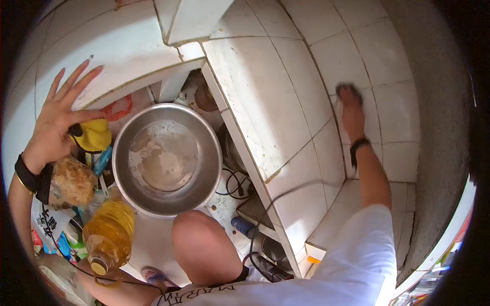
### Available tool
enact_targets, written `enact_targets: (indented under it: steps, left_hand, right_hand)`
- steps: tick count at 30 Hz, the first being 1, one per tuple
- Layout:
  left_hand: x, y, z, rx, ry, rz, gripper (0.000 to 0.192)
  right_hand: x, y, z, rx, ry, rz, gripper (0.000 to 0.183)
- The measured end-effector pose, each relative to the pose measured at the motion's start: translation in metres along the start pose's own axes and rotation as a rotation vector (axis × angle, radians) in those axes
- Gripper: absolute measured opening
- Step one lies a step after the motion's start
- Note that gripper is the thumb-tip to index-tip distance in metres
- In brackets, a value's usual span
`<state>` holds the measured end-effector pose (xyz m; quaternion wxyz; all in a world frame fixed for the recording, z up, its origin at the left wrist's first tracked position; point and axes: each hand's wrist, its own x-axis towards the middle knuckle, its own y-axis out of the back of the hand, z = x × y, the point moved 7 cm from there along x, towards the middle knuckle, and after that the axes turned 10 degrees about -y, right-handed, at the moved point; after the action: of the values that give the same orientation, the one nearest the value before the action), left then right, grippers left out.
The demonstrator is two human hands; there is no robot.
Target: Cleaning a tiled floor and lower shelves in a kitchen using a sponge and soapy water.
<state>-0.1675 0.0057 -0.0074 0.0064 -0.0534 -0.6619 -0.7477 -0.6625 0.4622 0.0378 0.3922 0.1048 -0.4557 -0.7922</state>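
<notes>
My right hand (353, 116) reaches out to the white wall tiles (394, 107) on the right. Its fingers press a dark scrubbing pad (356, 93) against them; motion blurs both pad and fingertips. On the left, my left hand (63, 114) is spread and holds nothing, its fingers over the white tiled ledge (126, 42). Just below its thumb lies a yellow-and-black cloth item (93, 135). A large stainless steel basin (118, 168) stands between my arms, holding cloudy water (168, 164) with suds along its far side.
A large bottle of yellow oil (111, 229) and a clear bag of brownish stuff (74, 181) stand left of the basin. A black cable (250, 244) crosses the partition's tiled edge (264, 183). My bare knee (203, 244) is close to the basin. A blue can (242, 225) lies under the ledge.
</notes>
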Motion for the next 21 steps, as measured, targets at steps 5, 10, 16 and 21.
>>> enact_targets:
  steps: [5,10,16,21]
  left_hand:
    - [-0.003,-0.003,-0.004,0.015,0.014,0.013,0.050]
    - [-0.007,0.006,-0.003,0.012,0.011,0.013,0.052]
    - [-0.001,-0.005,-0.005,0.024,-0.014,0.052,0.055]
    - [-0.001,-0.002,-0.003,0.007,0.007,0.011,0.055]
  right_hand:
    - [-0.026,-0.015,-0.016,-0.108,0.010,0.124,0.049]
    - [-0.047,-0.015,-0.016,-0.115,0.009,-0.152,0.048]
    - [-0.034,-0.016,-0.004,-0.223,-0.005,0.071,0.051]
    - [-0.045,-0.017,-0.008,-0.049,0.012,-0.093,0.050]
